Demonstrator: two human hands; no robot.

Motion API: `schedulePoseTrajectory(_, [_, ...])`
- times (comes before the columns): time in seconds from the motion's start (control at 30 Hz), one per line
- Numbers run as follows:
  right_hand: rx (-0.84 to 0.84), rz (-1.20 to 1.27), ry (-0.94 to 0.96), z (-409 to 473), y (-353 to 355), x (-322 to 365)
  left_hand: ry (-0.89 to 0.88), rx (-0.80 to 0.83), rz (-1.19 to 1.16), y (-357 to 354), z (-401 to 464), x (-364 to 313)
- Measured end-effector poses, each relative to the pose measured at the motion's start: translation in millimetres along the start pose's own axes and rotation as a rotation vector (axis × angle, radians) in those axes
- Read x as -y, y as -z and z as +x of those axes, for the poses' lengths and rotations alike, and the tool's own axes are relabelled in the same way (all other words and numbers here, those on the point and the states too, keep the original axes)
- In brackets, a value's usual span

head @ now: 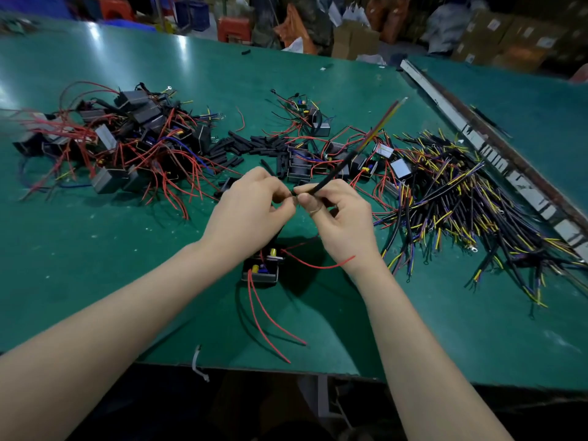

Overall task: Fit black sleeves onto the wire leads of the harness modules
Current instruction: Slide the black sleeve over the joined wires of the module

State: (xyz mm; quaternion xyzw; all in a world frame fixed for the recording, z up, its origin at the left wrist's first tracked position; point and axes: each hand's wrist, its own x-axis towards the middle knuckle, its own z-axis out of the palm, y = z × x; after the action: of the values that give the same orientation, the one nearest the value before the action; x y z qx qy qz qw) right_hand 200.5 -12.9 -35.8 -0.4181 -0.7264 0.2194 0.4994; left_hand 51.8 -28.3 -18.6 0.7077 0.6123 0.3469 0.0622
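Both hands pinching — left hand (251, 202) a lead end, right hand (337, 214) a black-sheathed cable of coloured wires (359, 151) — likely to fray if misaligned.

Assembly workshop: green workbench (445, 329), wire-harness piles (461, 198), stacked cartons (496, 36).

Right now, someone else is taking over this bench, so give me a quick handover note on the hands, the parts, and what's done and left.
Left hand: pinches something small and dark at the fingertips, too hidden to name.
Right hand: grips a black-jacketed cable, coloured wires pointing up and away.
Module: on the table under the hands, red leads bare.
Loose sleeves: heap mid-table.
Modules pile far left, more modules in the middle, cable pile right.
Done: cannot tell how many.
Left: sleeve this module's leads, then the rest.
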Motion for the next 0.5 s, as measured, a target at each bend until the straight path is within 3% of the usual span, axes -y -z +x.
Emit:
schedulePoseTrajectory(0.3, [0.004, -0.077, 0.011, -0.1, -7.2, -2.1, 0.044, -0.116, -0.318, -10.2, -10.4, 4.5])
schedulePoseTrajectory(0.5, [0.092, -0.084, -0.080, -1.2, -6.3, -4.6, -0.164, -0.206, -0.220, -11.1, -15.1, 7.0])
